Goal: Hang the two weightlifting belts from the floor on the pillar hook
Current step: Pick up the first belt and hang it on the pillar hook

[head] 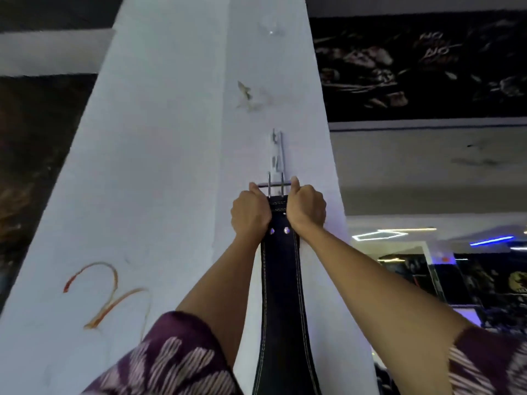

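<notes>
Black white-stitched belt (281, 280), steel buckle (275, 186) uppermost, gripped by closed left hand (249, 213) and right hand (306, 208)

Black stitched belt (281, 280) hangs below pillar hook (277, 151)

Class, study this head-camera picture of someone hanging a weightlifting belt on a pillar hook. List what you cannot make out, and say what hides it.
- Whether the buckle has caught the hook: head view, too small, and the left hand and right hand flank it.
- Lower end of the belt: cut off by the bottom edge.
- The second belt: not in view.
- The poster wording: blurred and dark.
</notes>
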### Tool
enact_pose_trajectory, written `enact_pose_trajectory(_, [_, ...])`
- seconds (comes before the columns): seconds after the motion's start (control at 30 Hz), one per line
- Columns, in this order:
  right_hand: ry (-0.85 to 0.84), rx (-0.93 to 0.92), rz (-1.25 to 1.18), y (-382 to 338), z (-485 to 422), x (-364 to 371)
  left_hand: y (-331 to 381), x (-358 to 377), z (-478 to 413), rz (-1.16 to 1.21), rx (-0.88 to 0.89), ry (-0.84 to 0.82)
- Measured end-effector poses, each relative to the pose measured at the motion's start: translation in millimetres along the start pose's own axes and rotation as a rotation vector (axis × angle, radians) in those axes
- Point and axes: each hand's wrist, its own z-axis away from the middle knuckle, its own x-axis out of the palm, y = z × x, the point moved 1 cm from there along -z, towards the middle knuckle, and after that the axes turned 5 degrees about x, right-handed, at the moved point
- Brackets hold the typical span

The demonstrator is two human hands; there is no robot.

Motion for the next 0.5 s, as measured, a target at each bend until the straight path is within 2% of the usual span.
enact_pose_trajectory(0.07, [-0.052,0.044,-0.019,9,-11,8,-6,10,-11,-0.06,0.026,-0.062])
enact_pose_trajectory(0.13, [-0.061,0.021,-0.005,17,-12,10,-11,14,-13,-0.066,0.039,-0.05])
enact_pose_trajectory(0.23, [-0.058,-0.119,0.017,31,-1,8,-22,12,2,-0.06,0.178,-0.042])
enact_pose_trajectory(0.33, [-0.217,-0.237,-0.193,54,14,6,-36,14,26,0.085,0.247,-0.054])
enact_pose_trajectory(0.4, [-0.245,-0.227,-0.31,57,15,8,-37,15,25,0.135,0.204,-0.015])
enact_pose_trajectory(0.5, [-0.168,-0.121,-0.267,43,5,7,-29,17,11,0.218,0.042,-0.039])
